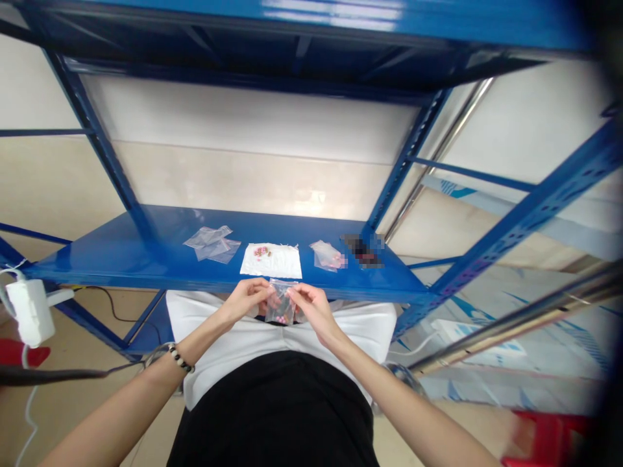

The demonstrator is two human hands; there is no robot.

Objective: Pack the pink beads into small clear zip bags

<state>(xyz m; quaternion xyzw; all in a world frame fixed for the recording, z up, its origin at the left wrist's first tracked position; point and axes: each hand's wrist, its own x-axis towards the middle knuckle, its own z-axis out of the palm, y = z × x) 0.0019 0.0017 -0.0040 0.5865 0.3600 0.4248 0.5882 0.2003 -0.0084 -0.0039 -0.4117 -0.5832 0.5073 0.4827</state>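
Between my two hands, just off the front edge of the blue shelf [160, 275], hangs a small clear zip bag [281, 305] with a few pink beads at its bottom. My left hand [250, 297] pinches the bag's upper left corner. The upper right side is pinched by my right hand [311, 305]. Straight ahead on the shelf lies a white sheet [282, 261] with a small heap of pink and brownish beads [263, 251]. Several flat clear zip bags [213, 244] are spread to its left. Another clear bag [326, 255], with something pinkish in it, rests to its right.
A dark, blurred-out object [363, 251] lies at the shelf's right end. Blue uprights [403, 162] and an upper shelf [302, 39] frame the space. A white power strip [30, 311] hangs at the left. Red stools [549, 438] show at the lower edges.
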